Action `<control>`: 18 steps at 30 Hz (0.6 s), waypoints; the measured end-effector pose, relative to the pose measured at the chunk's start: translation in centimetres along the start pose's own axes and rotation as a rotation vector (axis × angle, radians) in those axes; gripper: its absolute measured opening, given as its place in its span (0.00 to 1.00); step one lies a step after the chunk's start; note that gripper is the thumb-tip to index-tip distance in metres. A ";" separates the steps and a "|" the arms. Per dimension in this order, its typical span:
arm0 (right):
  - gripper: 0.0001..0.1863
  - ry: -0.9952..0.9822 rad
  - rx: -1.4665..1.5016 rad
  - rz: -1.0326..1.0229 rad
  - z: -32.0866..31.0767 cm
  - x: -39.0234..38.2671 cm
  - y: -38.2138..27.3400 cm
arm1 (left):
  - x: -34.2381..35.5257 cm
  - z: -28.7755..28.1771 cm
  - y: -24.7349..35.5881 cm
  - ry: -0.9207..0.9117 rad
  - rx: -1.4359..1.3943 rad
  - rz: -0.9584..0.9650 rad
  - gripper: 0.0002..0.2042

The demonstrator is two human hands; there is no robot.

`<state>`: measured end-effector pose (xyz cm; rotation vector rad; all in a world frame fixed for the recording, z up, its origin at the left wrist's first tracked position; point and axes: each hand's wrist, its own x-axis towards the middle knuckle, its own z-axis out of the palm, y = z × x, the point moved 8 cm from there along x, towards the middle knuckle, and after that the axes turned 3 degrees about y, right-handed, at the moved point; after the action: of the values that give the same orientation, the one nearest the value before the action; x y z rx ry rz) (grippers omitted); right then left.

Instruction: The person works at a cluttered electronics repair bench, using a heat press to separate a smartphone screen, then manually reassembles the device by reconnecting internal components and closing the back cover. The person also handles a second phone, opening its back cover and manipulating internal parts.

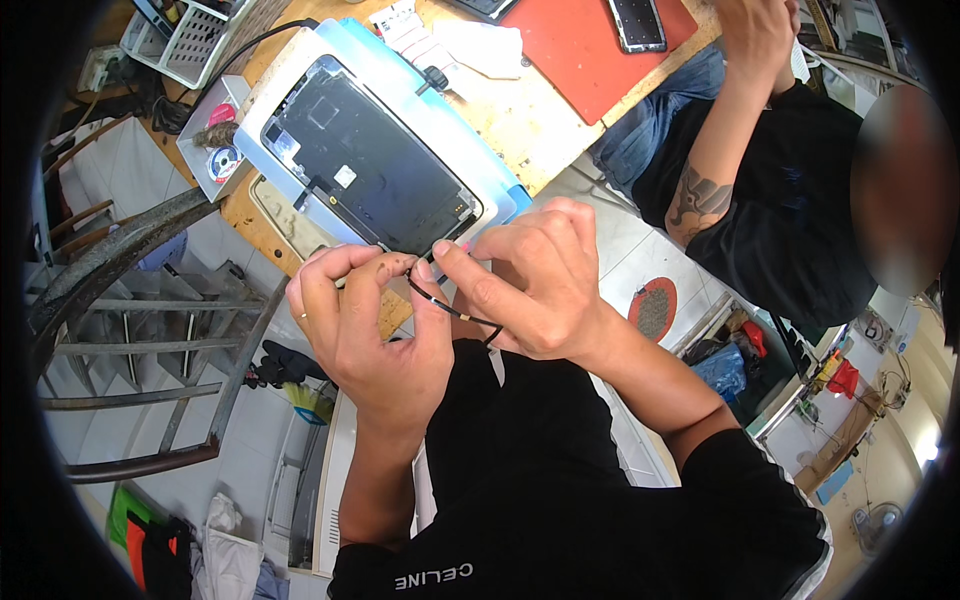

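A thin, curved black strip (428,297) with small gold-coloured patches runs between my hands and loops below my right fingers. My left hand (375,310) is closed, with thumb and forefinger pinching its upper end. Close beside it, my right hand (535,280) is closed too, its thumb and forefinger pressed together at the same end. The fingertips partly hide the strip. Just beyond them, a dark tablet-sized screen panel (370,160) with a small white label lies on a light blue and white machine (465,135). Whether the strip touches the panel, I cannot tell.
A phone-shaped part (637,25) lies on a red mat (570,60) at the back. A white glove (478,47) is behind the machine; a small open box (215,140) stands left. At right sits another person (760,200). Metal railing (150,450) curves along the left.
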<state>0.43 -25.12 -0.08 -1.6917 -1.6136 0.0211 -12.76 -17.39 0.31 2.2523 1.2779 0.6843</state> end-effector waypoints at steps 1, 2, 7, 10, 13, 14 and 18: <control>0.18 0.001 -0.002 -0.004 0.0 0.0 -0.1 | 0.0 0.0 0.0 0.002 -0.005 0.001 0.08; 0.19 0.001 0.006 -0.012 0.1 0.0 -0.1 | 0.0 0.0 -0.1 -0.009 -0.020 -0.007 0.08; 0.20 -0.021 0.038 -0.021 0.3 0.0 -0.3 | 0.2 -0.3 -0.2 -0.053 -0.108 -0.027 0.10; 0.22 -0.032 0.046 -0.020 0.4 -0.1 -0.2 | 0.4 -0.3 -0.2 -0.084 -0.090 -0.051 0.11; 0.24 -0.035 0.045 -0.025 0.4 -0.2 -0.2 | 0.3 -0.3 -0.2 -0.111 -0.047 -0.089 0.11; 0.25 -0.033 0.048 -0.027 0.4 -0.2 -0.2 | 0.3 -0.3 -0.1 -0.116 -0.047 -0.096 0.11; 0.25 -0.040 0.050 -0.032 0.5 -0.3 -0.1 | 0.3 -0.5 -0.1 -0.146 -0.058 -0.123 0.13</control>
<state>0.09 -25.13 -0.49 -1.6370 -1.6561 0.0796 -13.01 -17.02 0.67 2.1152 1.2962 0.4965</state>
